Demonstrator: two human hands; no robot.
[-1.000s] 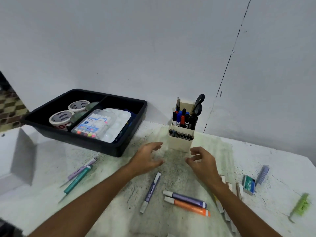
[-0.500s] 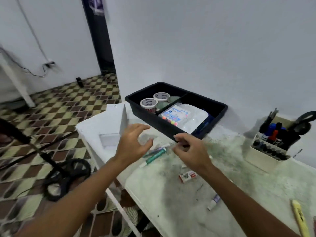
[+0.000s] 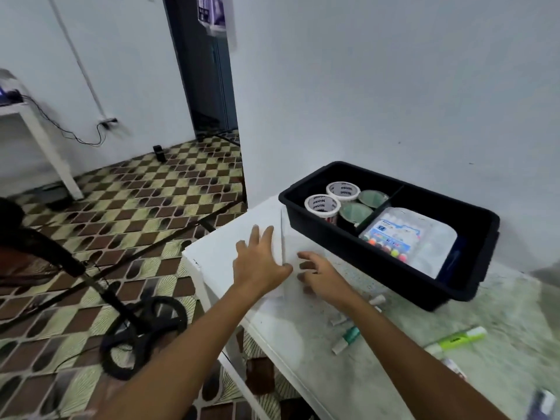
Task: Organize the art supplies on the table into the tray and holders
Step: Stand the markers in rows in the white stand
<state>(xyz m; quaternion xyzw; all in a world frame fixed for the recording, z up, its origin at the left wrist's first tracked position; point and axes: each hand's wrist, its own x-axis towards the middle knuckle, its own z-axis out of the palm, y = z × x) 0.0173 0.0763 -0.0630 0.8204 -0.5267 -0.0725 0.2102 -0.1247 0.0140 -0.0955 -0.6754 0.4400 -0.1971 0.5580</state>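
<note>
The left hand has straight fingers lying flat on a white box. The right hand is half curled, and I cannot tell if it holds anything. Tape rolls and a marker pack sit in the black tray. A green marker and highlighter are left on the table. No holders show.

The tray holds tape rolls in its left compartment, markers before it.
</note>
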